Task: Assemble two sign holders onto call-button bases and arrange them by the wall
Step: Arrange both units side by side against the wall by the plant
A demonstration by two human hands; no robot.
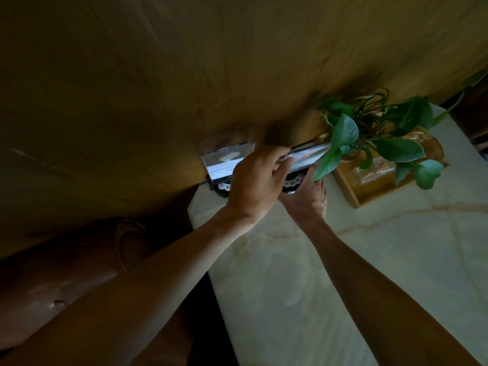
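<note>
- Head view: a pale marble-patterned table (369,273) fills the lower right of the frame and meets a wooden wall (158,75) that takes up the upper half.
- At the frame's centre, against the wall, stands the first sign holder (224,161) — a clear upright panel with a white card, its long axis running along the wall and its face turned toward the camera. It sits on a dark call-button base (220,186), partly hidden behind the left hand.
- The left hand (257,183) is closed on the top edge of the second sign holder (307,156), fingers curled over it. This panel is tilted, its long axis running from centre up to the right, toward the plant.
- The right hand (306,199) is under the second dark base (291,184), fingers reaching up beside it — it seems to cup the base, but I cannot tell how firmly it grips.
- Just right of the hands, a leafy green plant (375,133) in a glass vessel stands in a wooden tray (351,188); its leaves overlap the second holder's far end.
- A dark brown seat (66,281) fills the lower left.
</note>
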